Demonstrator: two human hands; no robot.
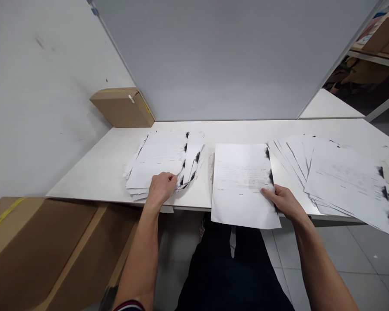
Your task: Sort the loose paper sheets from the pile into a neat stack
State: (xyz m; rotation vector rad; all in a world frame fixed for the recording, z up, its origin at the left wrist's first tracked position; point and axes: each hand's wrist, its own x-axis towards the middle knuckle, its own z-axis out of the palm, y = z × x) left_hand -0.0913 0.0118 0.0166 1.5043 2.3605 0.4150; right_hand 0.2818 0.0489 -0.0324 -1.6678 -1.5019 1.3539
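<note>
My left hand [161,186] rests with curled fingers on the near edge of a loose stack of printed sheets [164,157] at the left of the white table [97,168]; its fingertips pinch the stack's corner. My right hand [283,201] grips the right edge of a single printed sheet [241,183], thumb on top. That sheet lies in the middle and hangs over the table's front edge. A wider fanned pile of sheets [340,177] spreads to the right of my right hand.
A small cardboard box [121,106] sits in the back left corner against the wall. A large cardboard box [35,250] stands on the floor at the left, below the table edge. A grey partition closes the back. Shelving with boxes [381,34] is at far right.
</note>
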